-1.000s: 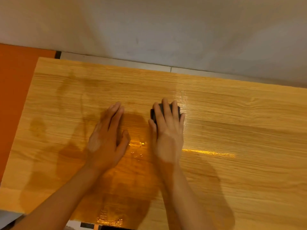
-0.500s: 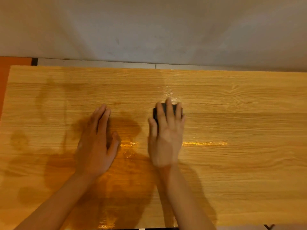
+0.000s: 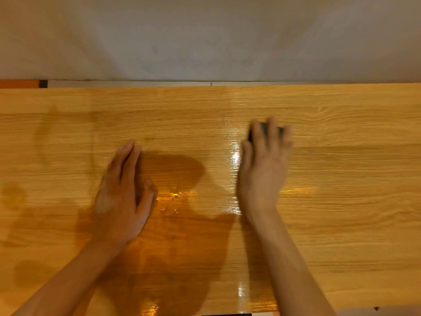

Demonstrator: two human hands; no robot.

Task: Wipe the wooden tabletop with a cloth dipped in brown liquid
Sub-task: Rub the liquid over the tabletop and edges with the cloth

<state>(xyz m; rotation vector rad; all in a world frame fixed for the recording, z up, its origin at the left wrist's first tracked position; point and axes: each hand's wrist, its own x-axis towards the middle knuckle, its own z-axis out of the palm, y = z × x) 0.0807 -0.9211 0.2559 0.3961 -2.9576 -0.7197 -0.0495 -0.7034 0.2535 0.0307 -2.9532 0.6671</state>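
Observation:
The wooden tabletop (image 3: 341,201) fills the lower two thirds of the head view, with a wet glossy brown patch (image 3: 180,224) between my arms. My right hand (image 3: 264,169) lies flat with straight fingers pressing a small dark cloth (image 3: 265,128), which shows only between and past the fingertips. My left hand (image 3: 123,192) rests flat on the wood at the left of the wet patch, fingers straight, holding nothing.
A grey wall (image 3: 205,37) rises just behind the table's far edge. A pale strip (image 3: 136,83) and an orange surface (image 3: 18,83) show at the far left behind the table. The table's near edge (image 3: 227,314) runs along the bottom.
My right hand has slid the cloth to the right across the wood, leaving a shiny wet streak behind it. The left hand has stayed flat in place.

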